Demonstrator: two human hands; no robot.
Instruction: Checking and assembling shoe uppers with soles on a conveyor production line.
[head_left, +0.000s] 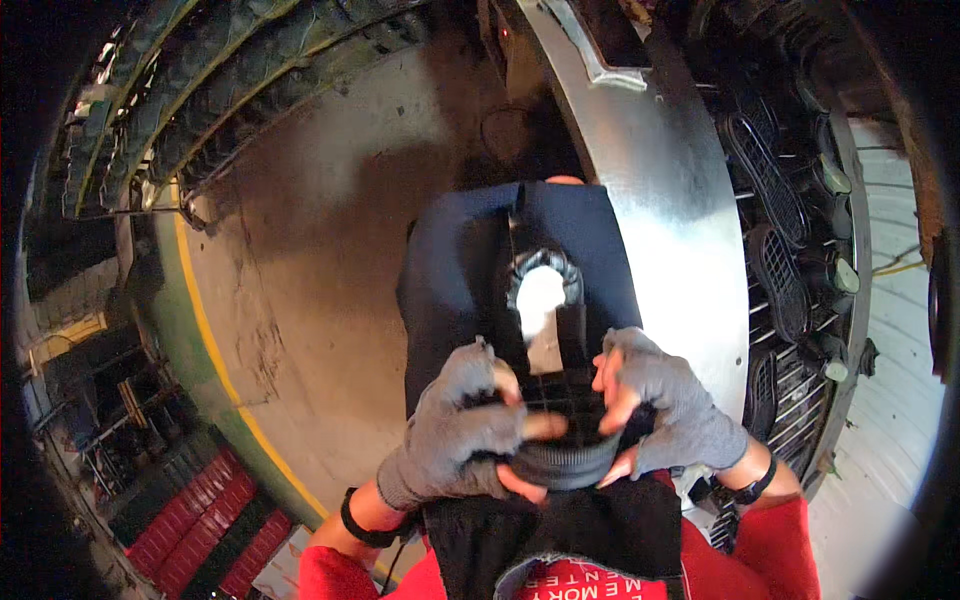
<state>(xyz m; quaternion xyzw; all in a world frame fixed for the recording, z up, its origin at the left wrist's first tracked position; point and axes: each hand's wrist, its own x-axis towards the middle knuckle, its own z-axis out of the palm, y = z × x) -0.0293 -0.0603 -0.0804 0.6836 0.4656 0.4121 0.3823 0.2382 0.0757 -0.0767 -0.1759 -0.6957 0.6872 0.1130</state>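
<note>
A black shoe sits over my lap, its ridged rubber toe end towards me and its collar pointing away. White shows inside the collar and down the middle. My left hand, in a grey fingerless glove, closes on the shoe's left side, one finger lying across the top and another under the ridged edge. On the other side my right hand, gloved alike, grips the toe edge with bent fingers and thumb. Some fingertips are blurred.
A metal ledge curves along my right. Beyond it, black soles and shoes rest on a rack of metal bars. Racks of dark items stand far left. Red stacked pieces lie lower left, past a yellow floor line.
</note>
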